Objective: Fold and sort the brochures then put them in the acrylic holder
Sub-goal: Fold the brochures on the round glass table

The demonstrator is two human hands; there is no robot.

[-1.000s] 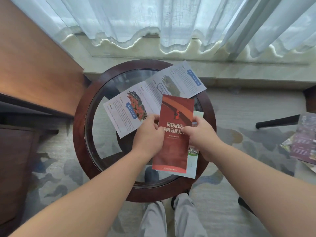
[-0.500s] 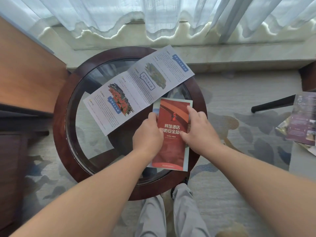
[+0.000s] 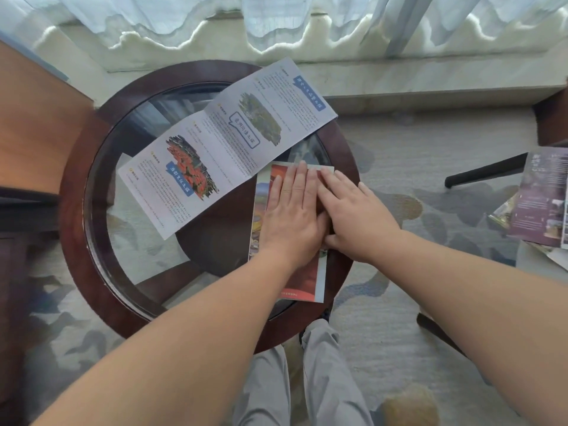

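At four o'clock on the round table (image 3: pixel 73 241), the red brochure (image 3: pixel 302 278) lies folded.
Left hand (image 3: pixel 292 216) and right hand (image 3: pixel 356 219) press it, fingers straight and together; the long brochure (image 3: pixel 227 142) at eleven o'clock lies unfolded, other brochures (image 3: pixel 544 198) wait at three o'clock, no holder visible.

Folded brochure (image 3: pixel 302 281): red cover. Unfolded brochure (image 3: pixel 227 149): white, blue labels. Leaflets (image 3: pixel 541 195): purple. Table (image 3: pixel 73 210): dark brown rim. Carpet (image 3: pixel 430 133): grey, darker blotches.

Sheer curtains (image 3: pixel 184 13) over pale sill (image 3: pixel 430 84); patterned grey carpet (image 3: pixel 399 149); round glass-topped wooden table (image 3: pixel 73 241); daylight.
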